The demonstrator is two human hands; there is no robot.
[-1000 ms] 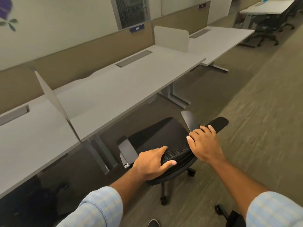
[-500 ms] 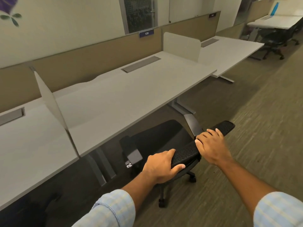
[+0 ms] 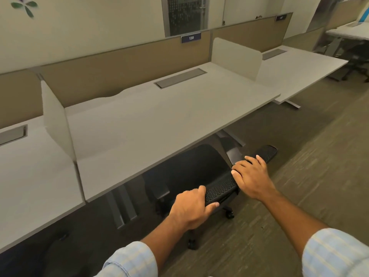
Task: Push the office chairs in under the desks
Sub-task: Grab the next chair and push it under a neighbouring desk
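Observation:
A black office chair [image 3: 199, 172] with a mesh backrest stands at the front edge of the middle grey desk [image 3: 159, 120]. Its seat and armrests lie partly under the desktop. My left hand [image 3: 191, 210] grips the top rim of the backrest near its left end. My right hand [image 3: 251, 176] lies over the rim further right, fingers curled over the top. The chair's castors [image 3: 229, 214] show on the carpet below my hands.
White side screens [image 3: 56, 118] split the desk row, and a tan partition [image 3: 119, 70] runs behind it. Another desk [image 3: 299, 70] continues to the right. Dark chairs [image 3: 357, 64] stand at the far right. Carpeted aisle [image 3: 299, 176] lies to my right.
The chair has rolled forward under the desk: the seat, fully visible a second ago, is now largely covered by the desktop. Both hands stayed on the backrest and moved with it.

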